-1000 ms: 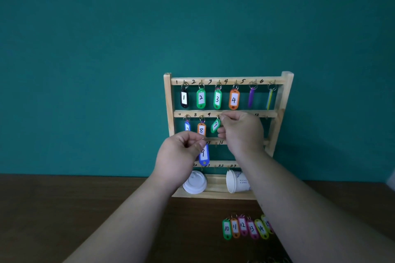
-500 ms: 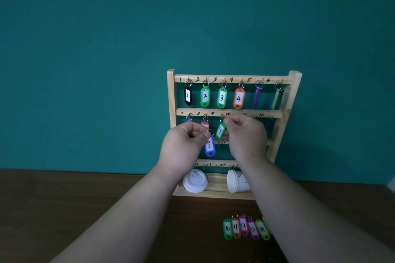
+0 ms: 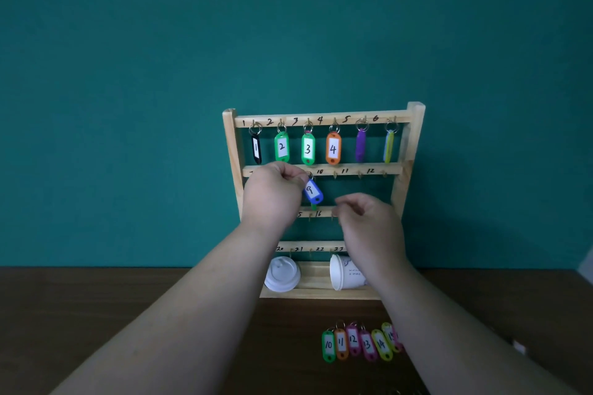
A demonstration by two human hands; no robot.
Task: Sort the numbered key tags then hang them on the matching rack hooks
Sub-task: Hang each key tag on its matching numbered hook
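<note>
The blue tag 9 (image 3: 313, 192) hangs under the second rail (image 3: 390, 167) of the wooden rack (image 3: 229, 151), its long axis slanting down and to the right. The left hand (image 3: 276, 194), touching it, pinches its ring end. The right hand (image 3: 369, 221) hovers lower right — loosely curled, empty, farther off.

Teal wall (image 3: 128, 74), pale wooden rack (image 3: 415, 138), dark brown table (image 3: 96, 314). Blue tag 9 (image 3: 313, 192), black tag 1 (image 3: 255, 149), green tag 2 (image 3: 281, 147) and tag 3 (image 3: 308, 149), orange tag 4 (image 3: 333, 149).
</note>
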